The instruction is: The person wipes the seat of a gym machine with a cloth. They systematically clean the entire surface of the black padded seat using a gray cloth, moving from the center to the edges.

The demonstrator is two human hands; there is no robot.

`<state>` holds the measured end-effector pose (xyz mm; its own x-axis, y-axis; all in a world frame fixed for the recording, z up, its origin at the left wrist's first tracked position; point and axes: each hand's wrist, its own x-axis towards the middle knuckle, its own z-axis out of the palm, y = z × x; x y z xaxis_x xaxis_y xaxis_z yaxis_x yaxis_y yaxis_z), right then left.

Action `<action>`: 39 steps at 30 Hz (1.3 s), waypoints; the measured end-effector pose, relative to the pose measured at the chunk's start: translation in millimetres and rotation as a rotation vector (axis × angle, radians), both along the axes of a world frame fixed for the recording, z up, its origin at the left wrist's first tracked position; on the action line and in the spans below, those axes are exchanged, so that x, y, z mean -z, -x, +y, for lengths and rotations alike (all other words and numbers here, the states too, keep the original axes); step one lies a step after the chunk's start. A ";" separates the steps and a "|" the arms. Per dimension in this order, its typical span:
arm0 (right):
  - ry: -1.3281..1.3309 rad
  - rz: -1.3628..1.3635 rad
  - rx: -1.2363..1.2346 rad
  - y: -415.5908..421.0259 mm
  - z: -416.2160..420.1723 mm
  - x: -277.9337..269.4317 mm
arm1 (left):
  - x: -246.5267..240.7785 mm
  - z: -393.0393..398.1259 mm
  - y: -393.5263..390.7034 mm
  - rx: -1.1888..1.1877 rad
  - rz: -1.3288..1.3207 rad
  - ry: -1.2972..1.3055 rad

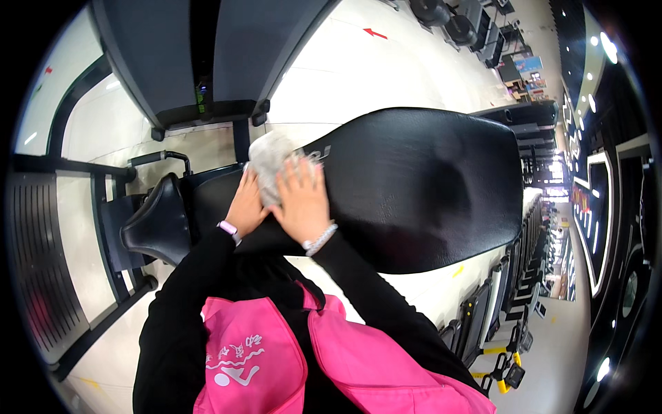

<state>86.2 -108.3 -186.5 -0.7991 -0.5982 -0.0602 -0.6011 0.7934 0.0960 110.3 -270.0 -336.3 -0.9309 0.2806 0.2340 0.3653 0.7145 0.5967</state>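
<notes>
A light grey cloth point(269, 155) lies bunched on the black padded backrest point(414, 181) of a gym machine, near the narrow end of the pad. My right hand point(300, 204) is spread flat over the cloth's right part, pressing it against the pad; its fingers are slightly blurred. Against the cloth's left lower edge rests my left hand point(248, 204), fingers pointing away from me, the fingertips partly covered by the fabric. The two thumbs nearly meet. To the left is a smaller black saddle-shaped seat pad point(158, 220).
A dark grey machine housing point(243, 52) rises beyond the pad at upper left. A bent handle bar point(165, 155) sticks out beside the seat. A slotted metal footplate point(49, 259) is at far left. Several treadmills point(481, 315) stand to the right on the pale floor.
</notes>
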 end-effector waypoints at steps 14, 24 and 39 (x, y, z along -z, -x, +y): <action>-0.011 0.080 -0.023 -72.5 15.5 20.6 | 1.4 -6.2 -43.8 0.231 -0.014 -0.012; 0.137 0.241 0.329 -85.5 115.1 -107.5 | -117.2 104.9 29.8 0.408 0.389 -0.047; 0.669 0.612 0.764 -36.7 259.3 -261.5 | -344.6 281.6 141.7 0.511 0.964 -0.379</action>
<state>122.9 151.0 75.0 -0.7498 0.2790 0.6000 0.0516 0.9287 -0.3673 -31.3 11.6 8.3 -0.1180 0.3329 0.9356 0.9808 0.1864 0.0573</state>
